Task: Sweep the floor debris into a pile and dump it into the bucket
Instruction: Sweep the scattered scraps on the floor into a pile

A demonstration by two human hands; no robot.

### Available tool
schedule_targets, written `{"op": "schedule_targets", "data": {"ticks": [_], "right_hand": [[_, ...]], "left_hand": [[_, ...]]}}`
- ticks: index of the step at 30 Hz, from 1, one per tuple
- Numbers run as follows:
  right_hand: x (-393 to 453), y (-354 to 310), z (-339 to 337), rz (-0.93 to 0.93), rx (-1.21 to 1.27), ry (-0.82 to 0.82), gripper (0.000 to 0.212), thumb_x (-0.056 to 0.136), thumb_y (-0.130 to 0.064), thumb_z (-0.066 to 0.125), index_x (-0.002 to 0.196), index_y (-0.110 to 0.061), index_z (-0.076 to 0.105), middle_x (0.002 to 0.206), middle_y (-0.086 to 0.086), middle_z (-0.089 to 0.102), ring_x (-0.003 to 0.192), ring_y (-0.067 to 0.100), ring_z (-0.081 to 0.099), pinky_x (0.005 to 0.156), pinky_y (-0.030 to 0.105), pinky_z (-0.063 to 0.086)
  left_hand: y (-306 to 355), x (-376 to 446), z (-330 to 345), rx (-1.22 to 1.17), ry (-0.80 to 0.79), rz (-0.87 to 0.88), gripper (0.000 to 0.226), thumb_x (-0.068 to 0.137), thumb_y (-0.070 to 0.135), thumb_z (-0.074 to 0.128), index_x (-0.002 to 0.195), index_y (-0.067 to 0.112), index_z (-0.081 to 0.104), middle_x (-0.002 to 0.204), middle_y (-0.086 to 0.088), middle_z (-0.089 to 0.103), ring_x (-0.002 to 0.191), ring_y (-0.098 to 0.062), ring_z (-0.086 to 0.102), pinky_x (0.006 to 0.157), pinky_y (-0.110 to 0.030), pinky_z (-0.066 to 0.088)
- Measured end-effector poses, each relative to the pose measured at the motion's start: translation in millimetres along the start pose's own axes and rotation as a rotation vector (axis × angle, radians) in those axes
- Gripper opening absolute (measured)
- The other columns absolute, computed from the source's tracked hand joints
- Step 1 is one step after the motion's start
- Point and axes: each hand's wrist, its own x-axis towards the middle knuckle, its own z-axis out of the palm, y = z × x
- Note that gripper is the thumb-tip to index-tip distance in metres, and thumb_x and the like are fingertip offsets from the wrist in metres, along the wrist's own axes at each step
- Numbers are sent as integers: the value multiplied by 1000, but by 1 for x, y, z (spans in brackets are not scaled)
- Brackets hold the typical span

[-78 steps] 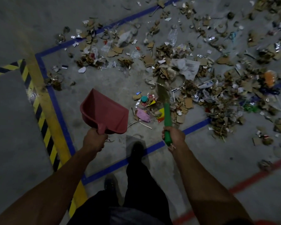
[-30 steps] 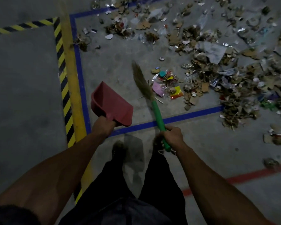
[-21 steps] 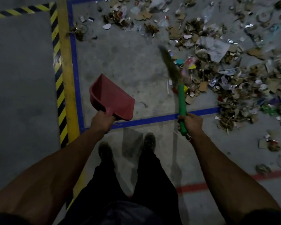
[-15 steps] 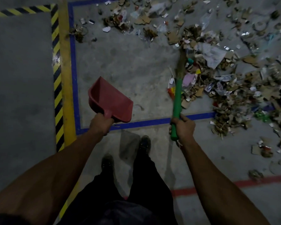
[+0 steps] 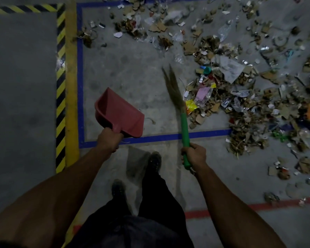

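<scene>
Your right hand (image 5: 194, 154) is wrapped around the green plastic handle of the straw-bristled hand broom (image 5: 179, 111), and your left hand (image 5: 108, 140) grips the stub handle of the red plastic dustpan (image 5: 119, 113), which hangs tilted above the grey concrete floor (image 5: 125, 68) with nothing visible in its scoop. The broom's long axis runs away from you and leans slightly left, so its bristle tips sit over bare concrete just left of the scattered debris of torn cardboard, paper and plastic wrappers (image 5: 240, 90). That litter lies ahead and to your right, inside and across the blue tape line (image 5: 168, 137), so the broom hand is much nearer to it than the dustpan hand. In my judgement the next stroke should drive the near edge rightward into the thicker mass. The pile is still loose and wide, so gathering looks far from done. No bucket is in view. No label or print on the scraps is legible.
</scene>
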Motion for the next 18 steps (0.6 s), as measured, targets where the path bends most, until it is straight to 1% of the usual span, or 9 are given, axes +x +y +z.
{"op": "schedule_targets", "data": {"ticks": [2,4,7,9,11,12,15,16,18], "right_hand": [[7,-14,-13,-15,15,34,40,83,7,63,123,2,59,75,20,62,45,22,52,38,26,45],[9,-27,-20,-60,17,68,38,84,7,62,122,8,59,70,18,60,42,21,52,38,25,43],[0,-42,-15,-112,34,102,45,84,4,64,129,6,54,72,18,59,41,21,52,39,25,43],[-15,-49,-8,-154,51,96,52,85,3,64,135,1,49,78,20,60,43,23,52,41,27,44],[-31,-55,4,-193,81,65,58,86,1,65,140,-4,44,79,21,61,45,24,52,43,29,44],[-39,-57,11,-213,90,46,60,87,-1,66,141,-4,42,77,21,60,44,23,51,42,29,44],[-60,-63,39,-262,76,17,63,83,-8,74,138,1,44,75,20,60,39,18,50,43,29,44],[-65,-65,49,-269,66,13,65,83,-7,74,139,0,43,77,21,60,40,19,50,45,30,45],[-75,-75,68,-279,44,2,66,84,-2,69,143,-3,40,78,21,60,45,21,51,47,31,45]], "left_hand": [[-1,-2,-1,-17,6,3,18,83,15,58,91,-1,58,69,-16,53,54,-26,49,48,-27,36],[0,-6,-5,-18,16,3,16,84,16,58,90,1,57,71,-16,56,55,-26,51,49,-28,38],[3,-9,-18,-47,-4,-7,20,83,17,59,90,-1,58,74,-17,56,56,-26,51,50,-27,37],[5,-10,-30,-59,-14,-3,35,73,25,60,94,-3,60,78,-21,59,61,-34,58,53,-28,40],[6,-9,-44,-67,-6,0,52,60,32,56,99,-2,60,88,-26,63,77,-42,64,59,-34,45],[6,-7,-51,-70,2,0,53,61,33,57,100,-2,60,88,-26,63,78,-42,65,60,-35,47],[14,-6,-77,-96,12,9,33,73,21,61,94,-5,59,71,-20,58,55,-30,57,51,-28,40],[15,-1,-87,-104,9,16,36,70,23,61,91,-5,59,70,-23,57,54,-31,56,50,-29,39],[16,13,-105,-118,8,30,51,61,33,58,94,-6,59,84,-34,59,69,-44,63,53,-41,44]]}}
